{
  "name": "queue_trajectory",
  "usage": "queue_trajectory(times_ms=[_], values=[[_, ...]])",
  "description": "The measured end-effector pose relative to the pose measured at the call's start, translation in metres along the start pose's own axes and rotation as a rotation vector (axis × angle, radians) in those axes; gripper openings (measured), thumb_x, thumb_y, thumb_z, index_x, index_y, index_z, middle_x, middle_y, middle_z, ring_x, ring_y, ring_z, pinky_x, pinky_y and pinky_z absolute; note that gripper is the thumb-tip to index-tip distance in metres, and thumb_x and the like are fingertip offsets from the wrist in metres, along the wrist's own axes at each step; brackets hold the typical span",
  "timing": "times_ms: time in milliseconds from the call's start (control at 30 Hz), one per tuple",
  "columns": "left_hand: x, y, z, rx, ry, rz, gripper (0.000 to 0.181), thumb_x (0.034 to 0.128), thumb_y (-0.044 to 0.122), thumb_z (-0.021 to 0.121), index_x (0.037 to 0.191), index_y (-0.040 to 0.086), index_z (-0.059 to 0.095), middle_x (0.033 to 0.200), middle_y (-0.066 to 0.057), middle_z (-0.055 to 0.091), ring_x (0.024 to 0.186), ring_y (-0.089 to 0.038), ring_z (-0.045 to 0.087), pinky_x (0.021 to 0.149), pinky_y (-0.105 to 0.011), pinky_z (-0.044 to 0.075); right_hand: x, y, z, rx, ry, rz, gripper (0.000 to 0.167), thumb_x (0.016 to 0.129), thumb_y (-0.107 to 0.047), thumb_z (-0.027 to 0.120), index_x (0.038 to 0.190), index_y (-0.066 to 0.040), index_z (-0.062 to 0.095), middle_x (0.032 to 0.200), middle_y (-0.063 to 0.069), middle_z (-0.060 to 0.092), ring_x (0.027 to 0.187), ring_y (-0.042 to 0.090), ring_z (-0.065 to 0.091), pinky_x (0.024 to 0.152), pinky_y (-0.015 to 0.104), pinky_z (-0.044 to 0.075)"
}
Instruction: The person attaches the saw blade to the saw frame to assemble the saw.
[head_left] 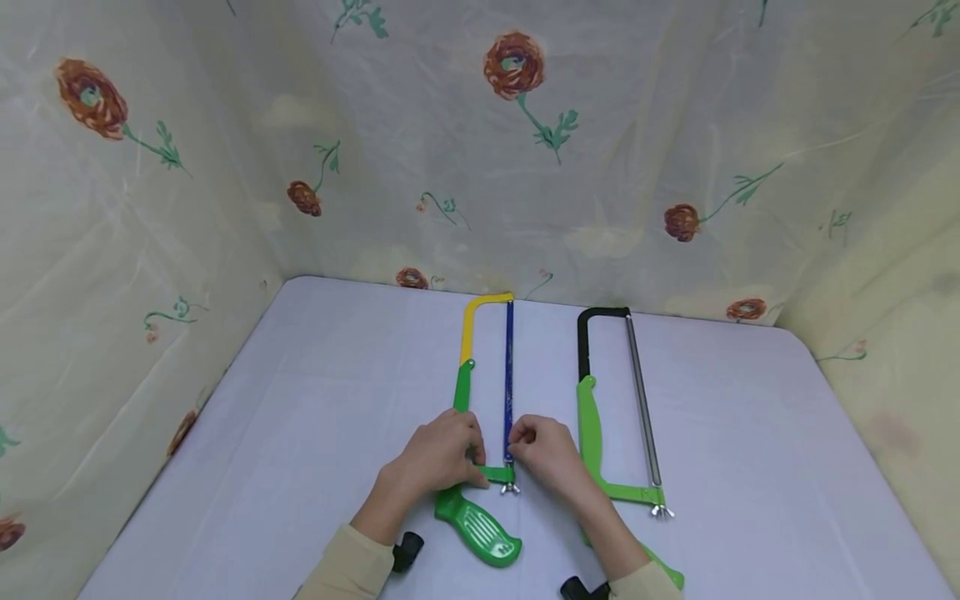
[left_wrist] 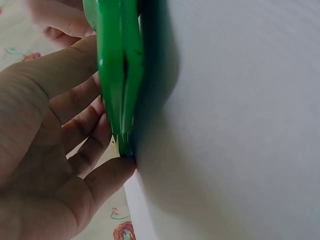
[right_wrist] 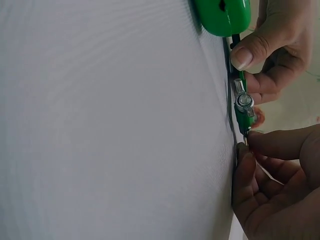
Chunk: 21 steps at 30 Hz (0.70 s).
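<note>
A hacksaw (head_left: pixel 480 533) with a green handle and a yellow front bow lies on the table. Its blue blade (head_left: pixel 509 375) runs along the right side, with a wing nut (head_left: pixel 510 488) at the near end. My left hand (head_left: pixel 438 454) grips the green frame just above the handle; the left wrist view shows its fingers (left_wrist: pixel 75 100) along the green edge. Near the wing nut end, my right hand (head_left: pixel 553 457) pinches the blue blade between thumb and fingers (right_wrist: pixel 280 145). The fingertips partly hide that end of the blade.
To the right lies a second hacksaw (head_left: pixel 590 425), light green with a black bow, a grey blade (head_left: pixel 642 392) and its own wing nut (head_left: pixel 662 511). My right forearm crosses over its handle. A white table (head_left: pixel 750 417) meets flowered curtains (head_left: pixel 600 167) behind and at both sides.
</note>
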<state>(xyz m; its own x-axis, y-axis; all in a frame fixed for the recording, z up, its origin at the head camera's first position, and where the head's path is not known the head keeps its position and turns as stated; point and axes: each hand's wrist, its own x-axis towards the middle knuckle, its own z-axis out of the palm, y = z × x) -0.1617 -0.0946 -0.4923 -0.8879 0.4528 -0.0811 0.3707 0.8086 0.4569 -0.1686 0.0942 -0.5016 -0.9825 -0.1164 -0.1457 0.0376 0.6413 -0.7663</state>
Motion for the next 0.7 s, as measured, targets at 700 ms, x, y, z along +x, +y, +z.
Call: queue_trajectory(times_ms=[700], values=[[0.001,-0.001,0.002,0.005,-0.001,-0.005,0.023,0.0702,0.039,0.089,0.074,0.028,0.070,0.092,0.014,0.055,0.087,-0.007,0.045,0.065,-0.021,0.040,-0.027,0.004,-0.017,-0.015,-0.267,-0.111,0.008,0.083,-0.012,0.069,0.076,-0.010,0.066,0.064,-0.003,0.057,0.062,0.012,0.050,0.056,0.023,0.041]])
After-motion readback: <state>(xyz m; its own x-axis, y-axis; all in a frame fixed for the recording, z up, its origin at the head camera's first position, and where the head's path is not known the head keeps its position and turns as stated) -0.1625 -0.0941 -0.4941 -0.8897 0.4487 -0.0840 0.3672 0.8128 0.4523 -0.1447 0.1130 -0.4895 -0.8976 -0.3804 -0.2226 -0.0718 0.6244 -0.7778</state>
